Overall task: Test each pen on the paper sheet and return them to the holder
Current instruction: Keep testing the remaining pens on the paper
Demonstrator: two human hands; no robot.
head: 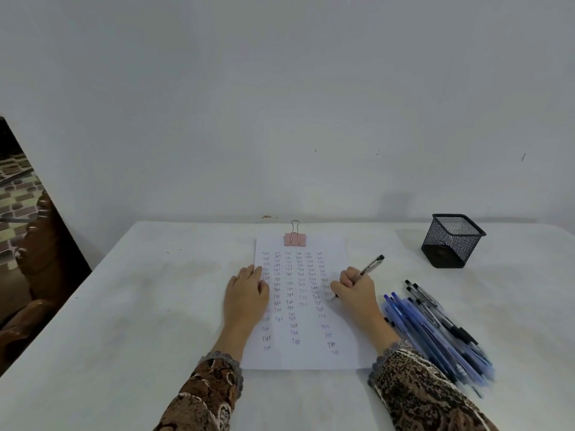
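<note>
A white paper sheet (pixel 306 318) covered in rows of small "Test" scribbles lies in the middle of the table. My left hand (pixel 247 295) rests flat on its left edge with straight fingers. My right hand (pixel 354 290) grips a black-and-silver pen (pixel 370 267), whose tip touches the sheet's right side. A pile of several blue and black pens (pixel 435 328) lies on the table right of the sheet. The black mesh pen holder (pixel 452 241) stands at the back right, and no pens show in it.
A pink binder clip (pixel 295 238) holds the sheet's top edge. The white table (pixel 140 306) meets a pale wall at the back. Its left edge drops off beside a dark carved wooden piece (pixel 37 275).
</note>
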